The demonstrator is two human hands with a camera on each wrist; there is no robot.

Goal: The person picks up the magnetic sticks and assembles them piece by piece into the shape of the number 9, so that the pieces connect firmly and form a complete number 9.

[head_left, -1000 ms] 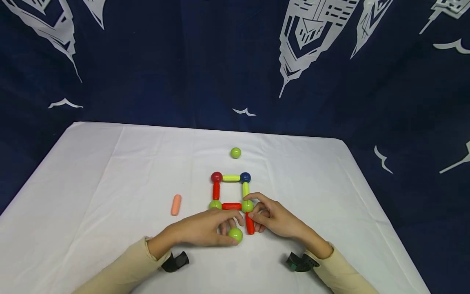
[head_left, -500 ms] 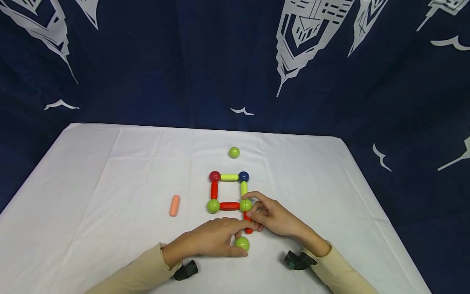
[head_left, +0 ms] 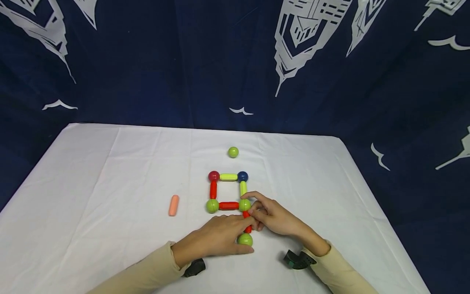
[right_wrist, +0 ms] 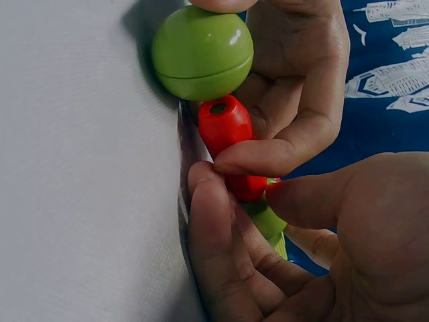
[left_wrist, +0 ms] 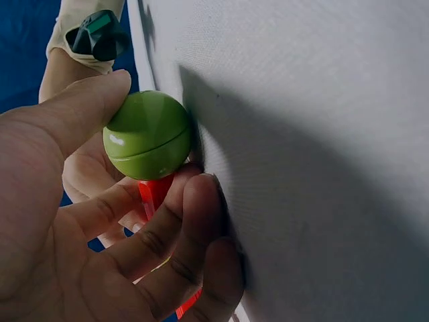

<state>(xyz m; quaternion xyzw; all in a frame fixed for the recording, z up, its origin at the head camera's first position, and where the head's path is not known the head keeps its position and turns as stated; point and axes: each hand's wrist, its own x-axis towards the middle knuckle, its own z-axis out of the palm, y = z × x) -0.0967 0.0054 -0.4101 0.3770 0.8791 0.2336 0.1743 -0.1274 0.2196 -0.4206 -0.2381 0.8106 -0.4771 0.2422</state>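
My left hand (head_left: 218, 237) holds a green ball (left_wrist: 147, 134) at the near end of a red magnetic rod (right_wrist: 224, 127), thumb on one side and fingers curled by the other. The right wrist view shows the ball close against the rod's end, whose hole is still visible; I cannot tell if they touch. My right hand (head_left: 275, 216) pinches that rod, its index finger reaching to the green corner ball (head_left: 244, 205). Beyond lies a flat square of rods with a red ball (head_left: 214, 176), a blue ball (head_left: 242, 176) and another green ball (head_left: 212, 206) at its corners.
A loose green ball (head_left: 233, 152) lies beyond the square. To the left rests an orange-pink rod (head_left: 174, 205). The white tablecloth (head_left: 110, 175) reaches back to a dark blue patterned curtain (head_left: 165, 73).
My left hand has moved right and slightly nearer with the green ball, bringing it to the near end of the red rod. My right hand has kept its grip there.
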